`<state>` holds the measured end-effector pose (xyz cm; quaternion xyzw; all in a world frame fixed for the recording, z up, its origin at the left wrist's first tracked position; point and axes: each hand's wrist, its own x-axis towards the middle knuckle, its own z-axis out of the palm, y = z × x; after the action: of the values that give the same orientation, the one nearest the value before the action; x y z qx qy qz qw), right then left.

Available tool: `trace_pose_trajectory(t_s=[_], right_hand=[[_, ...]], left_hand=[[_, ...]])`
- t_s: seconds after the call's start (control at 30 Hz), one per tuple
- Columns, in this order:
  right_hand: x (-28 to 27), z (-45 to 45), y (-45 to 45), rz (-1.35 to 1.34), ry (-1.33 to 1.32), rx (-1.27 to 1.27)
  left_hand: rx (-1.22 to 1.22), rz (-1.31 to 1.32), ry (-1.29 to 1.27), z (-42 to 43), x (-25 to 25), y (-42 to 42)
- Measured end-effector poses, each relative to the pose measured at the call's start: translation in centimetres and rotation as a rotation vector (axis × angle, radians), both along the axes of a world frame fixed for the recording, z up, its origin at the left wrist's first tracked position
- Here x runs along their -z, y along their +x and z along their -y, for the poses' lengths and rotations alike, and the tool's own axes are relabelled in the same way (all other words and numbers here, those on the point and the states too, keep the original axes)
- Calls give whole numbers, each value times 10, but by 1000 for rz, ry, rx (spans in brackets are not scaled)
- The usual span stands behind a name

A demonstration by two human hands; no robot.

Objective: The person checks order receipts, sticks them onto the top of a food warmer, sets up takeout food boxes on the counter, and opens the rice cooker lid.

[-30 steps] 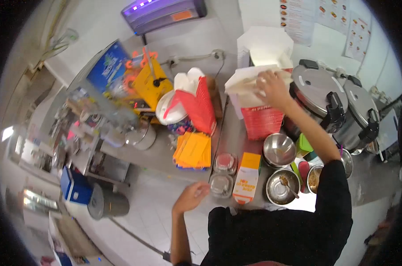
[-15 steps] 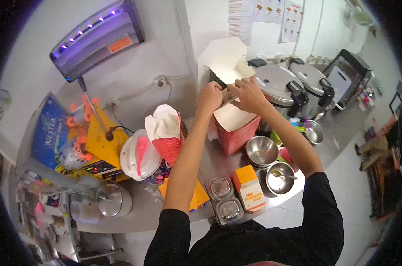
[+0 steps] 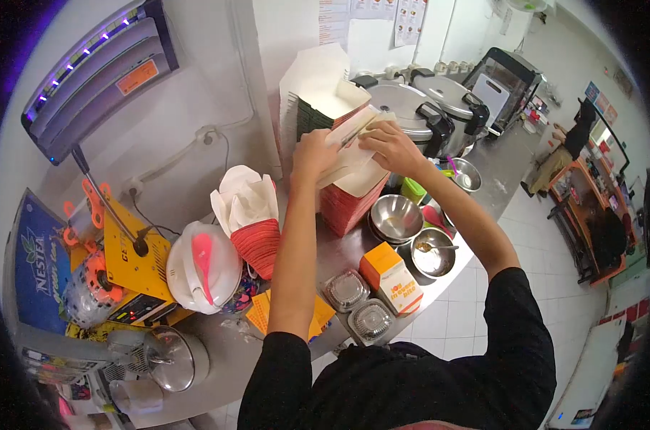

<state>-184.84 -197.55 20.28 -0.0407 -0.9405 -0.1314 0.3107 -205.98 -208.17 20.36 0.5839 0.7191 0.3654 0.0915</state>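
Between my hands is a cream paper takeaway box (image 3: pixel 350 154), partly folded with its flaps raised. My left hand (image 3: pixel 315 154) is closed on its left side, and my right hand (image 3: pixel 393 147) grips its right side with bent fingers. Just below it stands a tall stack of red-sided boxes (image 3: pixel 353 208) with a pale inside on top. Behind my hands rises a stack of dark green boxes (image 3: pixel 321 118) with white flaps. Left of my left forearm, a nested pile of red boxes (image 3: pixel 255 247) has its white flaps up.
Steel bowls (image 3: pixel 396 217), an orange-and-white carton (image 3: pixel 393 279) and clear plastic containers (image 3: pixel 370 320) stand near the counter's front edge. Large cookers (image 3: pixel 404 107) are at the back. A white rice cooker (image 3: pixel 185 276) with a pink paddle and a yellow machine (image 3: pixel 135 265) stand left. Another person (image 3: pixel 576 140) is far right.
My view has turned to the right, so the counter shifts left. The box between my hands now shows more of its pale panels, raised and tilted.
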Motion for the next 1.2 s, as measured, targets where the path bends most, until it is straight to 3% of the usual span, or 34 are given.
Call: trace_pose_trajectory(t_s=[0.17,0.27,0.7,0.87,0.93,0.97,1.1,1.2], right_hand=[[-2,2,-4,4,-47,16],[-6,14,-4,-63,-5,5],[12,7,-8,-96,71,33],[-16,-12,-29,-65,-2,105],[-29,-15,-31,-175,-46,5],[-33,-18,-28,-97,-76,72],[-30,-40,-24,-132,-139,226],[-51,-49,-19,12,-294,318]], left_hand=[[-123,-34,127,-7,21,4],[-138,-7,90,5,10,8],[-159,42,220,-22,55,-18],[-110,0,222,2,18,5],[-154,-14,199,-7,31,-6],[-179,-15,195,-17,38,-10],[-65,-189,232,-9,9,15],[119,-348,384,-27,19,10]])
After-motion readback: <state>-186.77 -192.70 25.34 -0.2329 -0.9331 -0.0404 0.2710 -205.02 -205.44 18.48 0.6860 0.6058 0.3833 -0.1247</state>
